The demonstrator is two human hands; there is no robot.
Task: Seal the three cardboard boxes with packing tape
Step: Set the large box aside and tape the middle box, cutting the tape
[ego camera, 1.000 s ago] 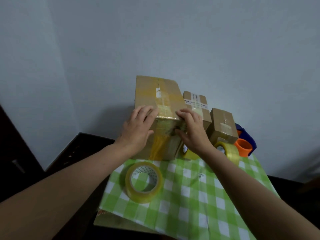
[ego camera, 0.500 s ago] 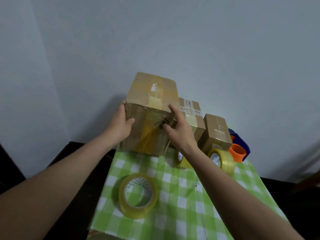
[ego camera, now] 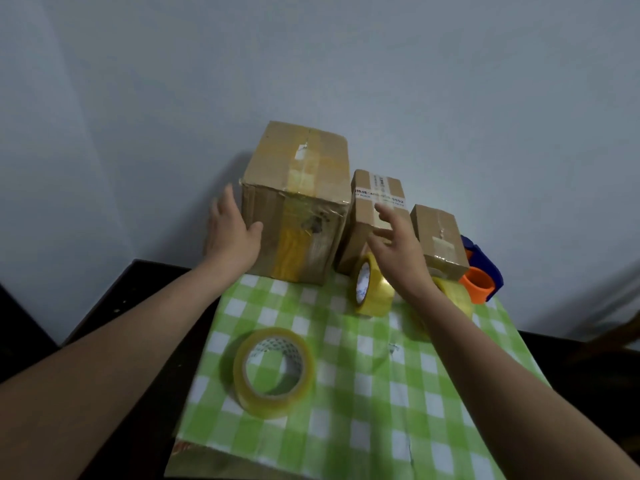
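Note:
Three cardboard boxes stand in a row by the wall. The large box (ego camera: 298, 206), with yellowish tape over its top and front, is at the left. A medium box (ego camera: 375, 199) with a white label stands beside it, and a small box (ego camera: 438, 237) is at the right. My left hand (ego camera: 233, 230) is open beside the large box's left face, just off it. My right hand (ego camera: 396, 244) hovers open in front of the medium box, holding nothing. One clear tape roll (ego camera: 273, 372) lies flat on the cloth; another (ego camera: 372, 285) stands on edge below my right hand.
A green and white checked cloth (ego camera: 363, 368) covers the dark table (ego camera: 138, 306). A third tape roll (ego camera: 453, 296) is partly hidden behind my right wrist. An orange and blue tape dispenser (ego camera: 479, 275) sits at the far right against the grey wall.
Both hands have let go of the large box, which now rests by the wall. The left hand stays beside it; the right hand has moved right, in front of the medium box.

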